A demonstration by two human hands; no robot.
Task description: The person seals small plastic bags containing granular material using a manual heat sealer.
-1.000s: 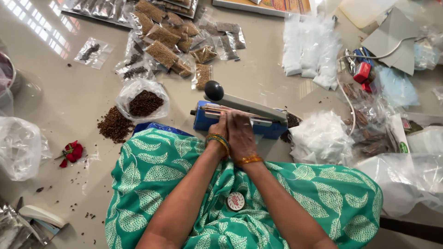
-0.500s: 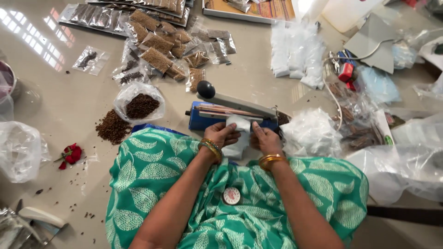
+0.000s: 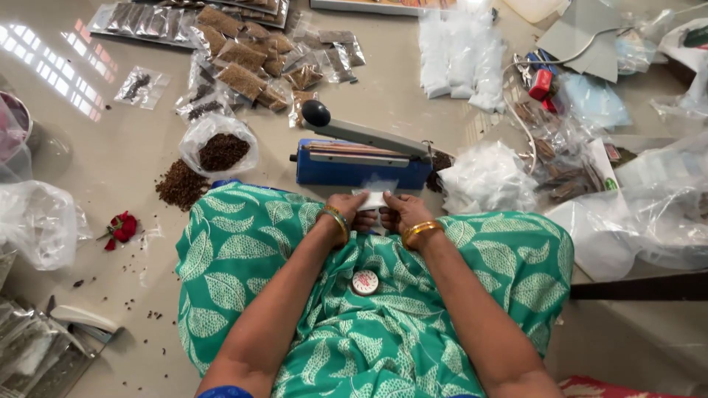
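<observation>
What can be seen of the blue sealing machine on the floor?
The blue sealing machine is a long box, apparently metal, lying flat on the pale floor. A grey lever arm with a black knob at its left end stands raised at a slant above it. Both hands hold a small clear pouch at its front edge.

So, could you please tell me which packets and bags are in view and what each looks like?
Small clear pouch: held between left hand and right hand.
Filled brown packets: heaped at the far left.
Open bag of dark spice: left of the blue sealer.
Empty clear pouches: white stacks, far right.
</observation>
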